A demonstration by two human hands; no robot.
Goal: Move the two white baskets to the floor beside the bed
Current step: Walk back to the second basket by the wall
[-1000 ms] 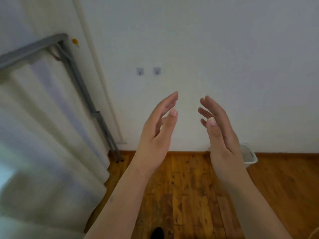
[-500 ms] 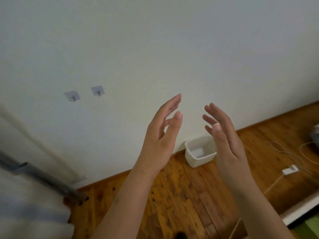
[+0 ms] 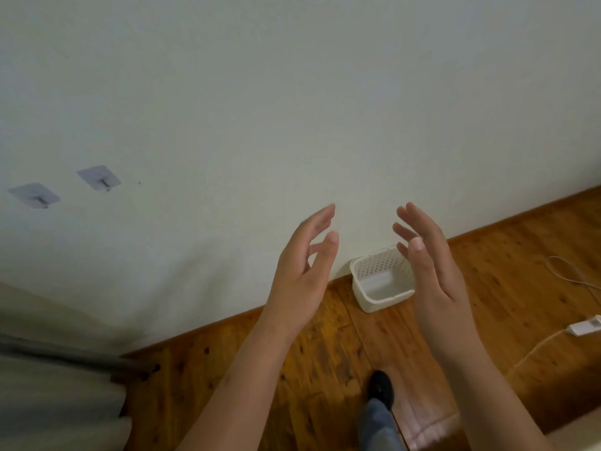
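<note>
One white perforated basket (image 3: pixel 377 284) stands upright and empty on the wooden floor against the white wall. My left hand (image 3: pixel 302 275) and my right hand (image 3: pixel 432 275) are raised in front of me, palms facing each other, fingers apart, holding nothing. The right hand covers the basket's right side in the view; both hands are well above it. Only this one basket is in view.
A white cable and adapter (image 3: pixel 585 328) lie on the floor at the right. A pale curtain (image 3: pixel 58 402) and a grey bar (image 3: pixel 65 353) are at the lower left. Two adhesive hooks (image 3: pixel 97 178) stick on the wall. My foot in a dark shoe (image 3: pixel 380 390) is below.
The view has swung right and down: the curtain has slid off to the left and the basket has come into fuller view. Both hands stay raised and empty.
</note>
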